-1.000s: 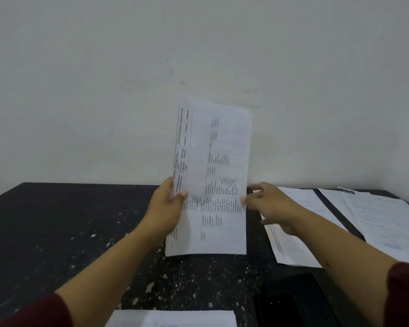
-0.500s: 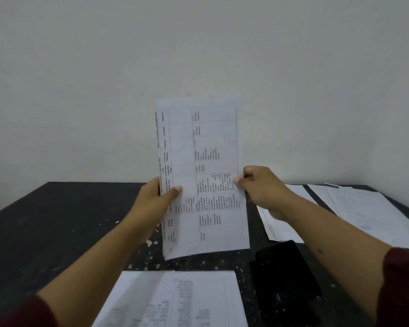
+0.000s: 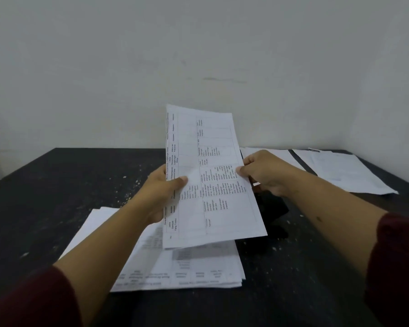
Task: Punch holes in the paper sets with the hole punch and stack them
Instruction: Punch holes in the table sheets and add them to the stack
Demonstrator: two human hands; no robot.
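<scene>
The paper set (image 3: 208, 178) was pinched at both edges by the hands (image 3: 164, 194) (image 3: 262, 172), so sheets could perhaps be fanned by uneven grips.

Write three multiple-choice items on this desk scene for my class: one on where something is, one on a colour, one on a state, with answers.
1. Where is the stack of printed sheets?
A. on the table, below the held paper set
B. against the wall
C. on the floor

2. What colour is the table?
A. white
B. black with pale specks
C. green

3. How is the paper set held?
A. flat under one palm
B. by one hand only
C. lifted, pinched at its side edges by both hands

Answers: 1 A, the stack lies on the near tabletop under it. 2 B, dark speckled surface. 3 C, left hand and right hand each grip an edge.
</scene>
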